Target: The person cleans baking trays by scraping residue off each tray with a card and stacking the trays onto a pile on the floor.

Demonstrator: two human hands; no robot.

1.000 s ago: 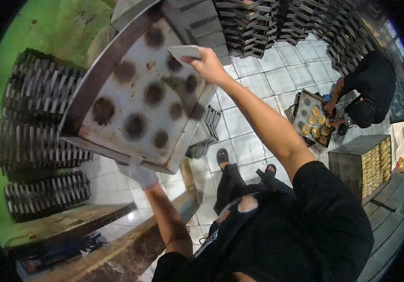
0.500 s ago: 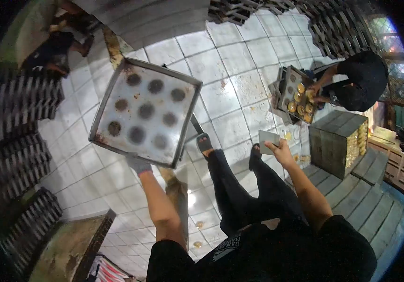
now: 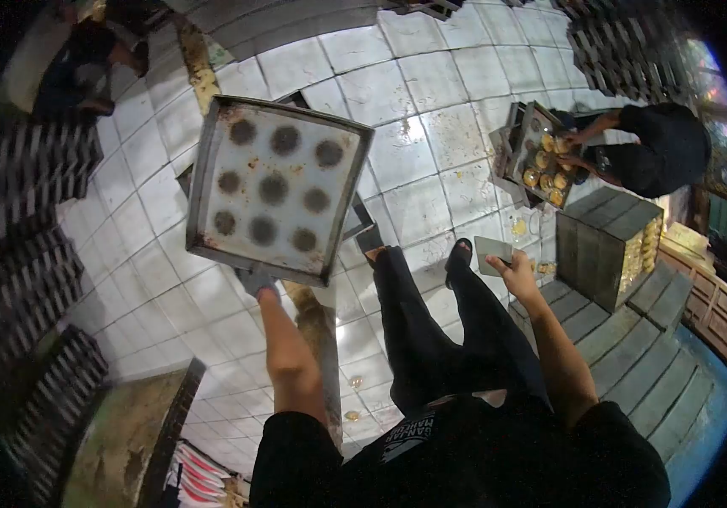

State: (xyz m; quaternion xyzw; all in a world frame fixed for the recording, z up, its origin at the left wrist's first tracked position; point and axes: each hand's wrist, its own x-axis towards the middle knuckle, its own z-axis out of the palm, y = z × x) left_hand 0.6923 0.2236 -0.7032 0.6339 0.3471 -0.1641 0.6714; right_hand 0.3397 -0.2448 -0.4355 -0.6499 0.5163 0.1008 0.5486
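Slightly rightward since the earlier frame, the baking tray, upper left, looks rigid and unwieldy, best held by opposite rims. Left hand meets its near edge, finger pose untellable; right hand pinches a flat scraper.

Nine dark round marks dot the square tray. Two other people are in view, one on each side of the tray, and one flat scraper is to its right.
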